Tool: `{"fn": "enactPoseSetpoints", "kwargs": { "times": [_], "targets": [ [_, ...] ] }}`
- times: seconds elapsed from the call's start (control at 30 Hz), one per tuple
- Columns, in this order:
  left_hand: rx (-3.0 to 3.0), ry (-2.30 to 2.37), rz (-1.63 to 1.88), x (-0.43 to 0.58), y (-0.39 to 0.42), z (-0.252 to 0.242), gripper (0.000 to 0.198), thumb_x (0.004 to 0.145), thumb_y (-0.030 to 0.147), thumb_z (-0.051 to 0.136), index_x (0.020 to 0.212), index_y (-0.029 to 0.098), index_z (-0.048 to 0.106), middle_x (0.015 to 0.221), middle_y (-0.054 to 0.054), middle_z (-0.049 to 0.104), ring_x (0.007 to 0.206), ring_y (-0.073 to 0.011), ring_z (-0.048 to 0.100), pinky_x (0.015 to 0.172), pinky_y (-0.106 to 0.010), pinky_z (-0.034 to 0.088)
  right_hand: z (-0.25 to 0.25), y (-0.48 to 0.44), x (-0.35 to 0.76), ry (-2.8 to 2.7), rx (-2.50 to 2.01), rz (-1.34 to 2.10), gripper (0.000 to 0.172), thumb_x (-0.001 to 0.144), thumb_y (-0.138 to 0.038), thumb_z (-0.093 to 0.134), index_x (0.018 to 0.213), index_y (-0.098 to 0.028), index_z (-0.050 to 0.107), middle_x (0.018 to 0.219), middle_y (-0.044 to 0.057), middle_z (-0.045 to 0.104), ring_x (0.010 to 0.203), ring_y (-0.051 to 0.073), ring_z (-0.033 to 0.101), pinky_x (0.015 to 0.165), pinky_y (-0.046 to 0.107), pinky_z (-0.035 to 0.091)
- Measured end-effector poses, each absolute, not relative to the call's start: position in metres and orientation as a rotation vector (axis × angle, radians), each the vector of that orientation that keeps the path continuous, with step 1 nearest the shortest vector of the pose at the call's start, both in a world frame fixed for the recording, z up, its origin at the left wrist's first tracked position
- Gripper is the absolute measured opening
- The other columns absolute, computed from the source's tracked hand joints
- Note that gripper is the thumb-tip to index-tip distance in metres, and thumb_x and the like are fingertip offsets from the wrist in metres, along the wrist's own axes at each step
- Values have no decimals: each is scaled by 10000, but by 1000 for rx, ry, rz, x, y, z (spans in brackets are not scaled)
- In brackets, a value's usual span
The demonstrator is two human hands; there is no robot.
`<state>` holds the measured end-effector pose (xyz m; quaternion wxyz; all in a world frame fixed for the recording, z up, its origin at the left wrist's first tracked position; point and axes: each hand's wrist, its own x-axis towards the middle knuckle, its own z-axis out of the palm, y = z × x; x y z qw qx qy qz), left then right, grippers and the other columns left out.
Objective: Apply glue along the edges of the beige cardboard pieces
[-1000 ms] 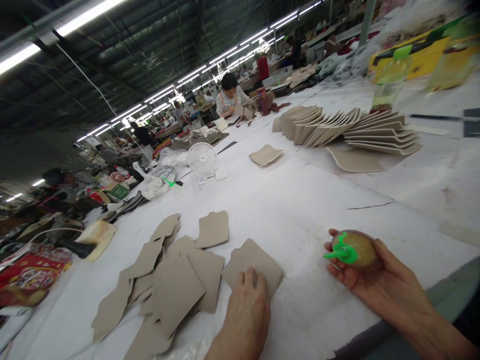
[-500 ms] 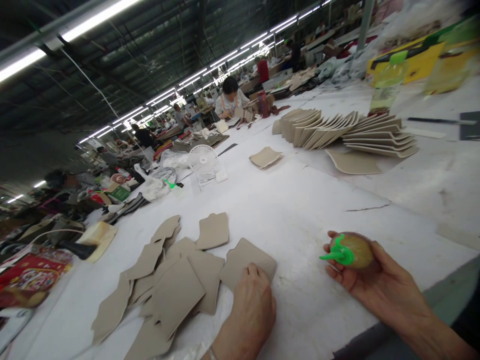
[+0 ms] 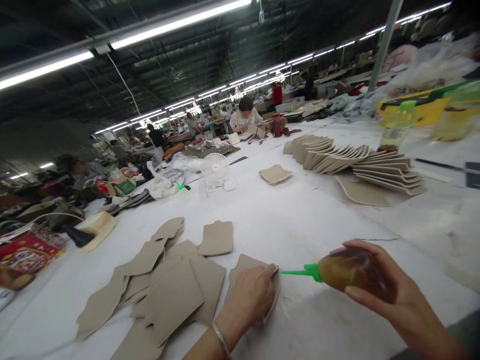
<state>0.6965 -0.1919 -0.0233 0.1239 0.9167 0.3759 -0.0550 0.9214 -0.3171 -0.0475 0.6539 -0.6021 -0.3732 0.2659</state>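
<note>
My right hand (image 3: 403, 300) is wrapped round a squeeze bottle (image 3: 350, 270) of amber-brown liquid, tipped sideways. Its thin green nozzle (image 3: 305, 272) points left, the tip right beside the edge of a beige leather-like piece (image 3: 242, 263). On that piece lies my left hand (image 3: 252, 292), fingers bent over its right edge, which tilts up a little; the thumb is hidden. Left of this hand, a loose heap of similar beige pieces (image 3: 174, 300) overlaps on the white tabletop (image 3: 300, 220). One separate piece (image 3: 216, 237) rests above the heap.
Fanned beige pieces (image 3: 330, 155) stand at the back right, near a green-capped bottle (image 3: 398, 125). A single piece (image 3: 275, 174) lies to their left. Further left are a small white fan (image 3: 215, 169), a yellowish block (image 3: 98, 230) and a red package (image 3: 32, 252). A co-worker (image 3: 245, 115) sits across the table.
My right hand has turned the bottle sideways and brought its nozzle left to the piece. My left hand has shifted to the piece's right edge, which now tilts up. The view has tilted upward.
</note>
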Motion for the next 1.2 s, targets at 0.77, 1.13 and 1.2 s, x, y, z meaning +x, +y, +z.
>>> {"fn": "enactPoseSetpoints", "kwargs": {
  "times": [0.77, 1.13, 1.2],
  "targets": [
    [2594, 1086, -5, 692, -197, -39, 394, 906, 231, 299, 1214, 248, 544, 1007, -84, 666, 837, -256, 658, 742, -368, 497, -33, -300, 896, -1772, -1435, 153, 468, 852, -329, 644, 1263, -328, 421, 1134, 36, 609, 989, 207, 639, 836, 269, 551],
    [2522, 1073, 29, 686, -200, -32, 397, 902, 245, 335, 1217, 332, 560, 1066, -31, 644, 945, -243, 636, 824, -359, 483, -36, -299, 901, -1709, -1520, 160, 466, 850, -428, 653, 1252, -340, 434, 1165, 32, 610, 1021, 228, 634, 877, 307, 545],
    [2515, 1076, 29, 686, -199, -32, 389, 904, 256, 336, 1197, 340, 578, 1046, -33, 642, 930, -241, 639, 813, -353, 480, -37, -299, 902, -1694, -1543, 173, 478, 840, -446, 661, 1249, -344, 436, 1170, 31, 611, 1031, 237, 632, 890, 322, 543]
  ]
}}
